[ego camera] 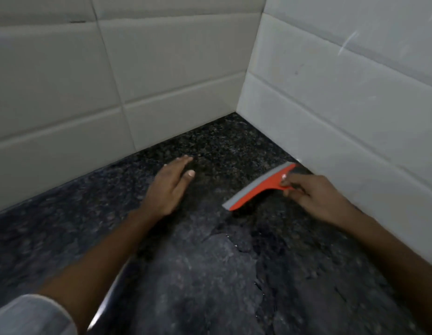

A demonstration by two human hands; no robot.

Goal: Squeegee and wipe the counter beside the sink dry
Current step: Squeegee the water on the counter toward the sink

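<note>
right hand (314,199) grips squeegee (261,187) handle | blade runs corner-to-near-left across worktop (65,226) | left hand (169,187) flat, fingers straight

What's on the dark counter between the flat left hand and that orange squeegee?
Nothing: in the head view, only bare speckled dark stone counter lies between the left hand and the orange, grey-bladed squeegee.

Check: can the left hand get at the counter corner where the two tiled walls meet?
Probably yes. The left hand lies open on the counter, fingers toward the corner, nothing between. The squeegee, held by the right hand, sits off to the right.
</note>
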